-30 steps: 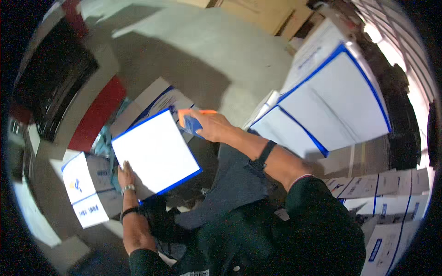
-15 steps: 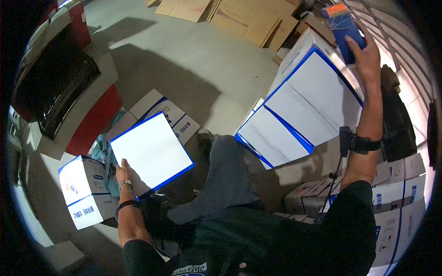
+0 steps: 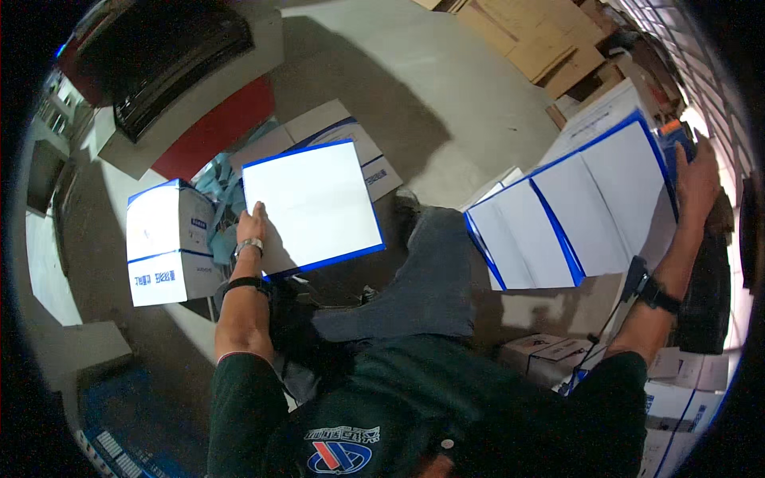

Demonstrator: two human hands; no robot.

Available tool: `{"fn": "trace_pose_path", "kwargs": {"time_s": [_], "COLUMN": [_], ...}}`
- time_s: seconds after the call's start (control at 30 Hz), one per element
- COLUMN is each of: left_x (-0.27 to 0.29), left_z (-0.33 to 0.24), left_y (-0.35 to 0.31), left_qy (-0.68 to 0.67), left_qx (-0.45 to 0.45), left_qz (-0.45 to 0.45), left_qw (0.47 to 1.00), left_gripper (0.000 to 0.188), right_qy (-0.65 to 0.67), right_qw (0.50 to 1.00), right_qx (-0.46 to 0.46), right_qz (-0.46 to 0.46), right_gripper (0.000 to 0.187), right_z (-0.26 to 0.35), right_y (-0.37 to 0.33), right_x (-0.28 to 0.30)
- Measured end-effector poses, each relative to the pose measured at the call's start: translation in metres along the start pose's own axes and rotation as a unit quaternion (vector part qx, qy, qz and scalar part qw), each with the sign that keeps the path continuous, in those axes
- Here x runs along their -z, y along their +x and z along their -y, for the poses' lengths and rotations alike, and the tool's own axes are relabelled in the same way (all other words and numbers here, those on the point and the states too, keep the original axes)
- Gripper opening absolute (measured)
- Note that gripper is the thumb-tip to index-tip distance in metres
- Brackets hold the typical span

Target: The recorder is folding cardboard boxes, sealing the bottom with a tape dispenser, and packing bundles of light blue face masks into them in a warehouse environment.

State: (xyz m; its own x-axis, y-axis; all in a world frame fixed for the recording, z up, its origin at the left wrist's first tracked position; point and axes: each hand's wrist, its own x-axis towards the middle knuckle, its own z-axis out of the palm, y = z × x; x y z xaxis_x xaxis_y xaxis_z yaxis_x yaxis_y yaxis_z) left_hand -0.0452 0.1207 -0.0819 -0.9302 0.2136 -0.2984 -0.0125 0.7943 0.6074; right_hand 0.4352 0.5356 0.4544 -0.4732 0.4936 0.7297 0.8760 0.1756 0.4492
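My left hand (image 3: 249, 229) grips the left edge of a white carton with blue edges (image 3: 319, 203), thumb on its blank face and the other fingers mostly hidden. At the far right, my right hand (image 3: 697, 182) is closed around a small blue block-shaped thing with an orange end (image 3: 671, 143). It is held beside the outer edge of a row of large white cartons with blue edges (image 3: 590, 203). Those cartons partly cover the blue thing, so its kind cannot be made out.
A printed white carton (image 3: 163, 251) stands at the left, near crumpled bluish plastic (image 3: 223, 187). Another carton (image 3: 331, 127) lies behind the held one. Flattened brown cardboard (image 3: 530, 36) is at the back right. More cartons (image 3: 685, 406) stand at lower right.
The view has turned, so the surroundings appear shifted. My right hand has lowered the blue thing from above the carton row to beside its outer edge. The left hand keeps its hold.
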Motion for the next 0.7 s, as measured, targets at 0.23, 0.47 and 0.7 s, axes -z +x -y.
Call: {"fn": "trace_pose_path", "kwargs": {"time_s": [0.23, 0.47, 0.7], "left_x": [0.014, 0.004, 0.061], "left_z": [0.053, 0.018, -0.064], "left_y": [0.010, 0.006, -0.034], "left_qy": [0.011, -0.005, -0.006], "left_qx": [0.018, 0.019, -0.114], "left_qz": [-0.029, -0.004, -0.125], "left_qw": [0.999, 1.000, 0.986], "left_gripper": [0.084, 0.078, 0.066], "right_qy": [0.629, 0.559, 0.644], "right_qw": [0.704, 0.529, 0.496], "right_qx": [0.136, 0.070, -0.003], "right_qz": [0.299, 0.635, 0.583], "right_gripper": [0.056, 0.061, 0.053], "right_z": [0.306, 0.517, 0.488], "right_y": [-0.127, -0.297, -0.272], "right_x": [-0.041, -0.144, -0.093]}}
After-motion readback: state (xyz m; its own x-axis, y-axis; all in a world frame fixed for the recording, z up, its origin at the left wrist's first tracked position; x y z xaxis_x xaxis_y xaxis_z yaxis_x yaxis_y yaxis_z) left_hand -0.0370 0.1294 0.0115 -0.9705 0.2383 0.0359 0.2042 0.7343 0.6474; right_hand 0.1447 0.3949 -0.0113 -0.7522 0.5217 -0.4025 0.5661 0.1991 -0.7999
